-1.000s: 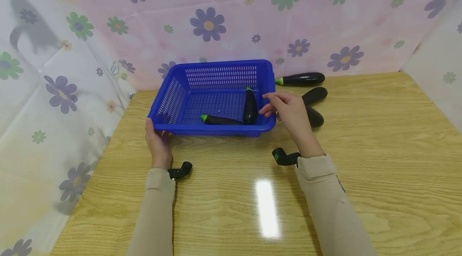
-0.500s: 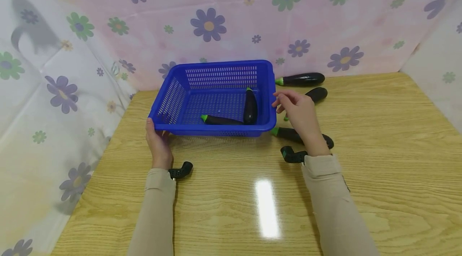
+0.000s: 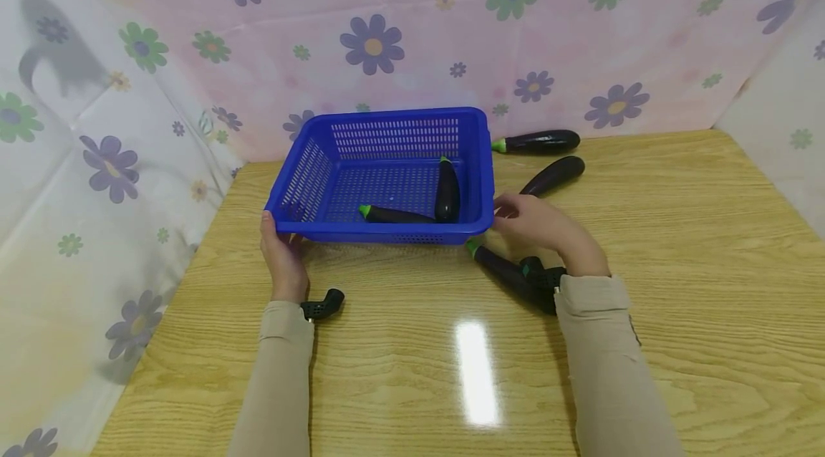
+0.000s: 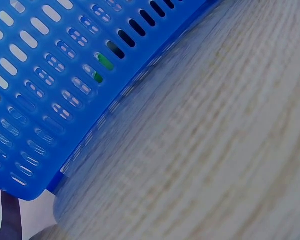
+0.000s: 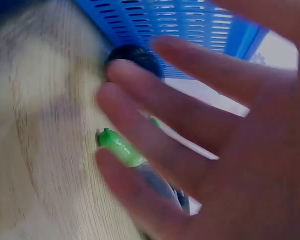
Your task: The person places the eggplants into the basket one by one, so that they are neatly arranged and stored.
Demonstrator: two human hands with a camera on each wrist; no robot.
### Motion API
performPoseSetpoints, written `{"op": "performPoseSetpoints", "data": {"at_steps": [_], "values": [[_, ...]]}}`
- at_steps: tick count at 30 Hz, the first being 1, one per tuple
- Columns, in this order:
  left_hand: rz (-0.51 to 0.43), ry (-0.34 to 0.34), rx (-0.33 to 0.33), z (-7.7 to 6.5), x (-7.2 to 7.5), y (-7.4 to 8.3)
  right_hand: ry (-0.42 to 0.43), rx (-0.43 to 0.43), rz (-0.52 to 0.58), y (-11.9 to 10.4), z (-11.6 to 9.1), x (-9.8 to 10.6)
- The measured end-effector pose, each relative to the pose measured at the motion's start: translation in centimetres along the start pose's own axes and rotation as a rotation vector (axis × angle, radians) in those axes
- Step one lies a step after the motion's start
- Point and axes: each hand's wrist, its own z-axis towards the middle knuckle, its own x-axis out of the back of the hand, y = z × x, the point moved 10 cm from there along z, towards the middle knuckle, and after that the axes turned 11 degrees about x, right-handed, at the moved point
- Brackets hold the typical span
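Observation:
A blue plastic basket [image 3: 380, 228] with slotted walls stands at the back of the table. Two eggplants lie inside: one upright in the view [image 3: 447, 192], the other along the front wall [image 3: 396, 215]. My left hand [image 3: 282, 256] grips the basket's front left corner, thumb on the rim. By the front right corner is my right hand [image 3: 538, 222], fingers loosely extended and holding nothing; contact with the basket is unclear. Below that hand lies a loose eggplant [image 3: 505, 272], partly hidden by the wrist camera. In the right wrist view, a green eggplant stem [image 5: 117, 145] shows behind the fingers.
Two more eggplants lie right of the basket, one near the back edge [image 3: 541, 142] and one slanting [image 3: 556, 174], its stem end hidden by my right hand. A flowered cloth [image 3: 425, 27] hangs close behind the table [image 3: 399, 371].
My right hand has moved from over the basket's right rim to the right and toward me. One loose eggplant has rolled toward me and turned. My left hand and the basket stay put.

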Motion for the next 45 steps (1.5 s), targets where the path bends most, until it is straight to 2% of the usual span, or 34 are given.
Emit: {"op": "performPoseSetpoints", "data": {"at_steps": [4, 8, 12, 16, 22, 26, 35, 45], "values": [[0.016, -0.007, -0.001, 0.0, 0.0, 0.0, -0.143, -0.024, 0.012, 0.3, 0.1, -2.1], [0.026, -0.012, -0.002, 0.0, 0.0, 0.0, -0.224, -0.055, 0.01, 0.6, -0.1, -3.2], [0.03, -0.012, 0.005, 0.0, 0.0, 0.0, -0.262, -0.066, 0.027, 0.5, -0.3, -3.8], [0.028, -0.006, 0.01, 0.0, 0.0, 0.0, -0.287, -0.071, -0.012, 0.2, -0.2, -4.2], [0.021, -0.012, 0.006, 0.0, 0.0, 0.0, -0.302, -0.074, -0.012, -0.6, 0.2, -5.2], [0.024, -0.02, 0.003, -0.1, -0.1, 0.1, -0.255, -0.073, 0.008, -0.1, 0.1, -4.4], [0.034, -0.012, 0.001, -0.1, -0.2, 0.1, -0.06, -0.111, 0.167, 1.5, -1.1, -0.4], [0.032, -0.02, -0.002, 0.0, -0.1, 0.0, 0.279, -0.1, 0.199, 2.1, -2.6, 4.7]]}}
